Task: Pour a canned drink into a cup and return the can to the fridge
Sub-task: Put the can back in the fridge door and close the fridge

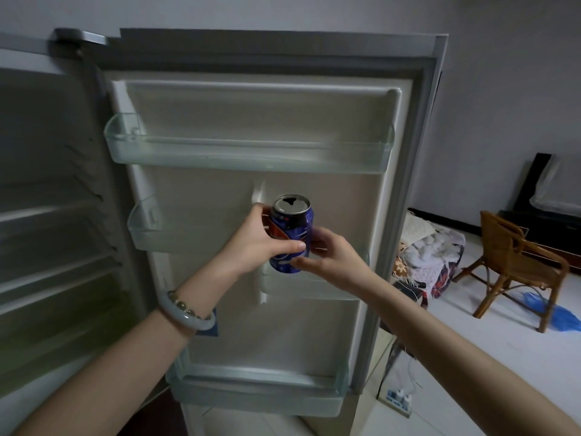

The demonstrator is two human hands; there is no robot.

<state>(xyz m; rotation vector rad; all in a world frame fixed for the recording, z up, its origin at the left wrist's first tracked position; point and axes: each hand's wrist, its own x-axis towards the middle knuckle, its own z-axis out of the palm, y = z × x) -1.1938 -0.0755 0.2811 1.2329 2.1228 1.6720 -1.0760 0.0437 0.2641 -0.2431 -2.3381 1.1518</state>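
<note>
A blue drink can (290, 228) with an opened silver top is held upright in front of the open fridge door (314, 190). My left hand (257, 243) grips the can's left side, thumb across its front. My right hand (330, 262) holds its lower right side, fingers curled round it. The can hangs just above the small clear door shelf (314, 287) on the right of the door's middle row. No cup is in view.
The door carries a long clear upper shelf (248, 152), a small left shelf (157, 234) and a bottom shelf (257, 391). The fridge interior (47, 215) with its racks lies to the left. A wicker chair (515, 262), a cloth bundle (427, 250) and a power strip (396, 398) lie to the right.
</note>
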